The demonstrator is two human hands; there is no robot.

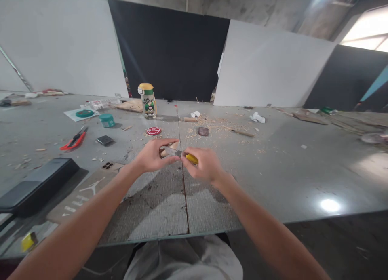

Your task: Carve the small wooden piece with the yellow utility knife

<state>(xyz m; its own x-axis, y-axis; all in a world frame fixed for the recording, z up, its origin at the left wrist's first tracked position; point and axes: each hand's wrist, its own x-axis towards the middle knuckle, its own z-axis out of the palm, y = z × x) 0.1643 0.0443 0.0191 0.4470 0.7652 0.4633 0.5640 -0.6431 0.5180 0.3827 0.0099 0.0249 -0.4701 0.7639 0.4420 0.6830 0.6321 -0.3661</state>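
Near the middle of the table, my left hand (150,155) is closed around a small piece of pale wood (173,145), mostly covered by the fingers. My right hand (203,163) grips a yellow-handled utility knife (192,158). Its metal front end points left and lies against or just over the wood; whether it touches cannot be made out. Both hands are close together, slightly above the tabletop. Beyond them lie a red round tin (154,131) and a brown block (203,131), with pale wood shavings (212,123) scattered around.
A yellow-lidded bottle (148,101) stands at the back. To the left are red-handled pliers (74,139), a teal jar (106,120), a small black box (104,140), a phone (87,189) and a large dark case (39,185). A thin carving tool (243,133) lies right.
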